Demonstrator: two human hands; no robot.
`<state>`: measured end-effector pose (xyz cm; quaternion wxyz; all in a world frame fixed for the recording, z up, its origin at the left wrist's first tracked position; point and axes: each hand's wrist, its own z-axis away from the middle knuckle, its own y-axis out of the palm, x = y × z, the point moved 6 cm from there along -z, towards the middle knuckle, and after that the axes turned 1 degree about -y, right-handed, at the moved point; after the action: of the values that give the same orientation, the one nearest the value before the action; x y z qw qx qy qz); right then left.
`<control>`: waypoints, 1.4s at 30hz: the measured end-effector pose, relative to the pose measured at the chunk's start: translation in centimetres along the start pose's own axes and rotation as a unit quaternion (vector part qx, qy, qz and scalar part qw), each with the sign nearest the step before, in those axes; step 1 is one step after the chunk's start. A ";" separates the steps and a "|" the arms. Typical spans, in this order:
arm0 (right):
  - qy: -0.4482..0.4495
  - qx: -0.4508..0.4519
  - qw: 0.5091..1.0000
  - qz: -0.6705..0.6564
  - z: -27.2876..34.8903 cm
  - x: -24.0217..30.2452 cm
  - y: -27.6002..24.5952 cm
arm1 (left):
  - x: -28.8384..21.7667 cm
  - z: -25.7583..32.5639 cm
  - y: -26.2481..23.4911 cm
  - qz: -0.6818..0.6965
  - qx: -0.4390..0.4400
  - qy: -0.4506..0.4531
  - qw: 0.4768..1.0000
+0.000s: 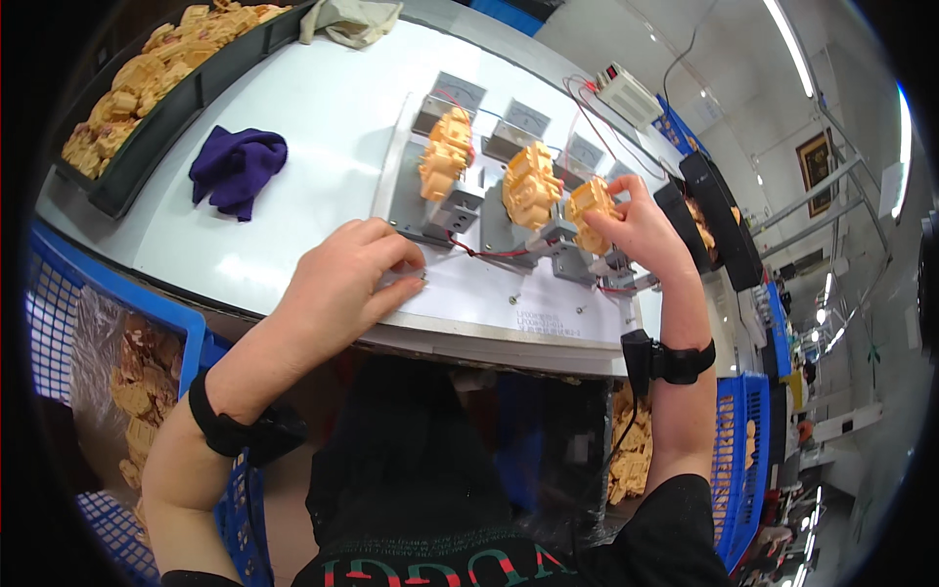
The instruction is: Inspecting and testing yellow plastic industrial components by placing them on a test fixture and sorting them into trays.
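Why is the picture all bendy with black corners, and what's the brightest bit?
Head view: the fisheye lens bends straight edges, like the front of the table, and leaves black corners; head view: the long ceiling lights at upper right look brightest; head view: the right hand is well lit.
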<state>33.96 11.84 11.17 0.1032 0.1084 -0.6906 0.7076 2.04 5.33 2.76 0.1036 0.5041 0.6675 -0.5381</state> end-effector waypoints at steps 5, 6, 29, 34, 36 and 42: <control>0.021 -0.029 0.999 0.025 0.2 0.8 -0.2 | 0.2 0.1 0.0 -0.003 0.007 -0.013 1.000; 0.013 -0.047 0.998 0.032 0.2 0.9 -0.3 | 0.2 0.1 0.0 -0.006 0.006 -0.010 1.000; -0.071 -0.270 0.954 -0.112 8.9 0.6 -3.3 | -0.1 -0.1 0.1 -0.001 0.013 -0.018 1.000; -0.090 -0.150 0.983 -0.056 3.5 0.8 -2.1 | 0.1 -0.1 0.1 -0.002 0.007 -0.023 1.000; -0.088 -0.074 0.993 -0.016 1.8 1.3 -1.8 | 0.0 -0.1 0.2 -0.001 0.006 -0.022 1.000; -0.029 0.068 0.995 -0.060 0.5 0.5 -0.8 | 0.1 -0.1 0.0 0.004 0.006 -0.017 1.000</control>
<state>33.71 11.31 12.08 0.1180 0.1766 -0.6361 0.7418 2.08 5.44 2.74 0.1142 0.4983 0.6606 -0.5498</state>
